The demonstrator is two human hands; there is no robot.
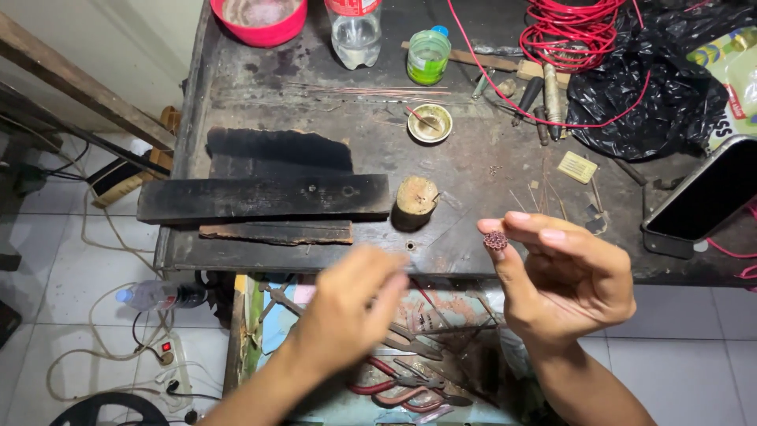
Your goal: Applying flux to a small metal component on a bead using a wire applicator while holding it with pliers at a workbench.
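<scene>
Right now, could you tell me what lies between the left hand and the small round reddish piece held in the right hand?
In the head view, nothing lies between the left hand and the round reddish piece pinched in the right hand; only the bench edge shows behind.

Bare dark tabletop (465, 170) lies open ahead of the right hand (564, 276); a short round wooden stump (415, 197) blocks the left hand (351, 308).

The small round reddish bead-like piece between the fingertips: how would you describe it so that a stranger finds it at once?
Start at the dark, worn metal workbench and go to its near edge, where the right hand is raised. The small round reddish-brown ornament sits pinched at its fingertips. Unlike the pale wooden stump nearby, it is tiny, studded and held off the bench.
</scene>
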